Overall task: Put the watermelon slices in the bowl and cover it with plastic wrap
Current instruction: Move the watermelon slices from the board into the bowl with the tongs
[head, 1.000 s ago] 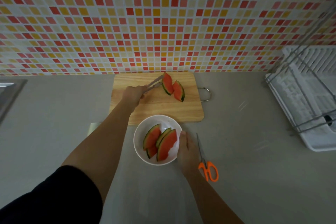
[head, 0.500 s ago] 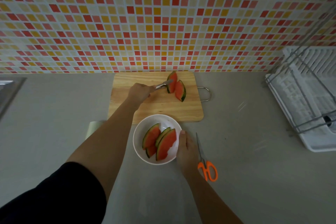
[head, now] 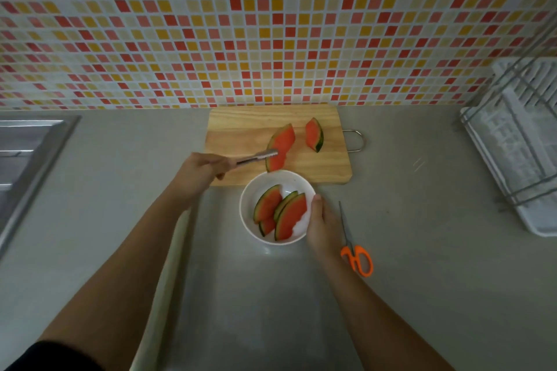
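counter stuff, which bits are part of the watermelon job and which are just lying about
In use: watermelon slices, tongs in left hand, white bowl steadied by right hand, cutting board.

Lying about: orange scissors, dish rack, sink.

A wall of small square mosaic tiles in red, orange, yellow and white [head: 271,24] fills the upper half of the view. Below it runs a smooth grey countertop [head: 422,280]. A stainless steel sink [head: 24,153] is set into the counter at the left edge. A white plastic dish rack with metal wires [head: 518,147] stands at the right. Lighting is dim and even.
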`<state>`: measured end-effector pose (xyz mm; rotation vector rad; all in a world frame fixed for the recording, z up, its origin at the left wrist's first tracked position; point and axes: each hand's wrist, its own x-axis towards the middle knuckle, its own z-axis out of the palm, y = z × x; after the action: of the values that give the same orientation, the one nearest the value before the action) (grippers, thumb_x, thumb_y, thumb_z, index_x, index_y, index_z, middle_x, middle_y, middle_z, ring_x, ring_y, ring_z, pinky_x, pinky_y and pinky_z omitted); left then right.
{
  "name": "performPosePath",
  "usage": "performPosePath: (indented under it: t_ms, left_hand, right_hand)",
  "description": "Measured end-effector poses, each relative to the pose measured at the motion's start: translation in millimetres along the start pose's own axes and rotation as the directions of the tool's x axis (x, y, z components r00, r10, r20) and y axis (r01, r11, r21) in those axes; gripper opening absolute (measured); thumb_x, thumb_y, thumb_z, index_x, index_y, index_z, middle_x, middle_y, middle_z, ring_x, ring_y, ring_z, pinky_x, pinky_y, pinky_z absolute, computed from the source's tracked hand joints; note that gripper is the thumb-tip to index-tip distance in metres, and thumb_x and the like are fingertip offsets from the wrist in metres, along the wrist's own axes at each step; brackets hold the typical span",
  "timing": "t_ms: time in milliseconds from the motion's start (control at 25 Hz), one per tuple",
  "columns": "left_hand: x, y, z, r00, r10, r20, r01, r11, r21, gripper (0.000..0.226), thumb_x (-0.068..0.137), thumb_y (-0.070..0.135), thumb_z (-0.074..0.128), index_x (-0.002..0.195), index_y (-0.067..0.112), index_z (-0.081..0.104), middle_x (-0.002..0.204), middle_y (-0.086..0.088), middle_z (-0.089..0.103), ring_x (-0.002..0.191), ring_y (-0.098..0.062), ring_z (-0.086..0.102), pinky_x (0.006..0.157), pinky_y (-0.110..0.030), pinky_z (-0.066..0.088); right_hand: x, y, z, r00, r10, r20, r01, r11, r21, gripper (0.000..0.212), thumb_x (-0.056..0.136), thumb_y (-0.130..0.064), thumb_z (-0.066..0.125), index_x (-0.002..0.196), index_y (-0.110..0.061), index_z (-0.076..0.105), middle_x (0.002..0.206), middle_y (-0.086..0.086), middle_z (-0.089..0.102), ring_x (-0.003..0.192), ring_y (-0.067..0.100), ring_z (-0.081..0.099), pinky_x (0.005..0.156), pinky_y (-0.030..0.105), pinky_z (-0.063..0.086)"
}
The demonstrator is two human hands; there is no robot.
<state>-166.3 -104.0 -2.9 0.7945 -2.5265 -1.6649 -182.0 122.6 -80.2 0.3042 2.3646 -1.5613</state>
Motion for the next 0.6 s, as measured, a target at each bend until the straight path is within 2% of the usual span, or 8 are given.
performPosePath:
  t_ms: [120, 200, 280, 360, 480, 600]
  left_hand:
    - [-37.2, -14.4, -14.7, 0.992, -0.027, 0.123, 0.017, 0.997, 0.076, 0.043, 0.085, 0.019, 0.069, 0.044, 0.029, 0.065, 0.045, 0.011, 0.05, 0.046, 0.0, 0.044, 0.056, -0.02, 0.033]
    - [-42.3, -16.3, -14.1, 0.995, -0.021, 0.102, -0.003, 0.975, 0.223, 0.032, 0.083, 0.024, 0.07, 0.055, 0.038, 0.07, 0.054, 0.009, 0.057, 0.058, -0.005, 0.052, 0.06, -0.021, 0.037]
    - [-45.6, -9.5, -11.0, 0.997, 0.015, 0.08, -0.041, 0.942, 0.334, 0.011, 0.084, 0.027, 0.07, 0.075, 0.03, 0.076, 0.064, 0.004, 0.062, 0.068, -0.014, 0.055, 0.061, -0.02, 0.039]
    - [-49.5, -2.7, -8.1, 0.994, 0.085, 0.065, -0.105, 0.888, 0.447, 0.013, 0.085, 0.028, 0.068, 0.09, 0.021, 0.078, 0.074, 0.001, 0.066, 0.076, -0.015, 0.056, 0.062, -0.018, 0.038]
    - [-55.3, -3.1, -7.5, 0.991, 0.122, 0.058, -0.134, 0.822, 0.554, 0.019, 0.086, 0.032, 0.065, 0.093, 0.021, 0.079, 0.087, -0.004, 0.072, 0.086, -0.018, 0.06, 0.072, -0.024, 0.039]
    - [-58.8, -5.8, -2.7, 0.983, 0.1, 0.155, -0.179, 0.719, 0.672, 0.032, 0.088, 0.041, 0.059, 0.09, 0.016, 0.079, 0.086, -0.007, 0.073, 0.087, -0.025, 0.064, 0.077, -0.029, 0.045]
  right_hand:
    - [-1.6, -0.6, 0.7, 1.0, -0.001, -0.003, 0.001, 1.0, 0.003, 0.048, 0.096, -0.044, 0.028, 0.103, -0.015, 0.065, 0.104, 0.006, 0.067, 0.098, 0.024, 0.061, 0.087, 0.036, 0.047]
    - [-2.3, -2.2, -0.1, 1.0, 0.005, -0.008, -0.005, 1.0, -0.007, 0.047, 0.097, -0.043, 0.028, 0.101, -0.015, 0.065, 0.102, 0.006, 0.066, 0.099, 0.025, 0.06, 0.086, 0.034, 0.045]
    - [-2.8, -3.5, -1.1, 1.0, 0.005, 0.0, -0.005, 1.0, -0.017, 0.046, 0.096, -0.044, 0.028, 0.102, -0.017, 0.065, 0.103, 0.007, 0.067, 0.101, 0.027, 0.06, 0.089, 0.037, 0.046]
    - [-3.0, -4.8, -2.3, 1.0, 0.007, 0.014, -0.006, 1.0, -0.023, 0.047, 0.095, -0.046, 0.028, 0.106, -0.019, 0.064, 0.109, 0.008, 0.067, 0.104, 0.029, 0.06, 0.092, 0.04, 0.047]
    - [-3.6, -5.1, -4.7, 1.0, -0.001, 0.027, 0.002, 1.0, -0.018, 0.048, 0.096, -0.046, 0.026, 0.108, -0.018, 0.064, 0.103, 0.004, 0.066, 0.102, 0.026, 0.06, 0.086, 0.035, 0.045]
    - [-5.4, -7.5, -5.8, 1.0, -0.006, 0.03, 0.007, 0.999, -0.031, 0.05, 0.097, -0.045, 0.024, 0.111, -0.017, 0.063, 0.105, 0.006, 0.065, 0.104, 0.027, 0.059, 0.082, 0.031, 0.041]
